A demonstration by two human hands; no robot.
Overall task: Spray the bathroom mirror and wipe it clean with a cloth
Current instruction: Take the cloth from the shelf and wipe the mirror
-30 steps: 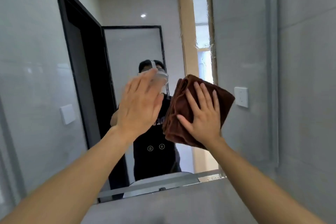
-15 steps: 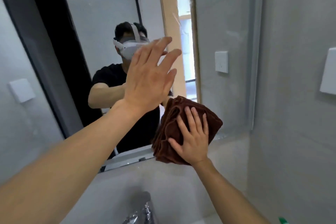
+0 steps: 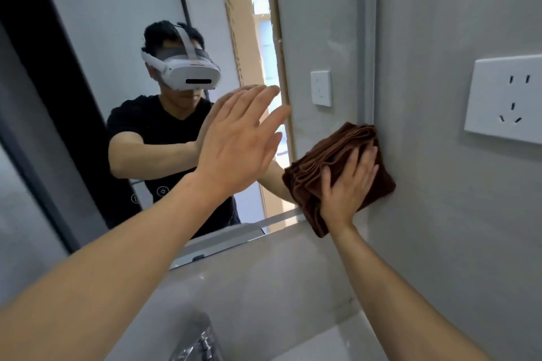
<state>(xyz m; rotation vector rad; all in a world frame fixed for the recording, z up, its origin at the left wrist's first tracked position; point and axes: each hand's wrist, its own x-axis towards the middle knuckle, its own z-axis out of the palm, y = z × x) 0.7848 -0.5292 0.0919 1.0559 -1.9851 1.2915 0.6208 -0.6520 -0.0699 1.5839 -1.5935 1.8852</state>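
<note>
The right hand [image 3: 347, 184] presses a folded brown cloth [image 3: 334, 155] flat-fingered against the mirror's [image 3: 319, 23] lower right corner, by the wall. The left hand [image 3: 237, 143], fingers straight and empty, is raised at the glass just left of the cloth. A socket [image 3: 504, 98] sits on the wall to the right.

The mirror [image 3: 322, 23] hung on the grey wall [image 3: 454, 214], its lower edge meeting a pale ledge [image 3: 278, 272]. Against the mirror's lower right corner lay a folded brown cloth [image 3: 319, 161], flat on the glass and overlapping onto the wall. Below the mirror, a chrome tap [image 3: 199, 343] stood at the ledge's foot
</note>
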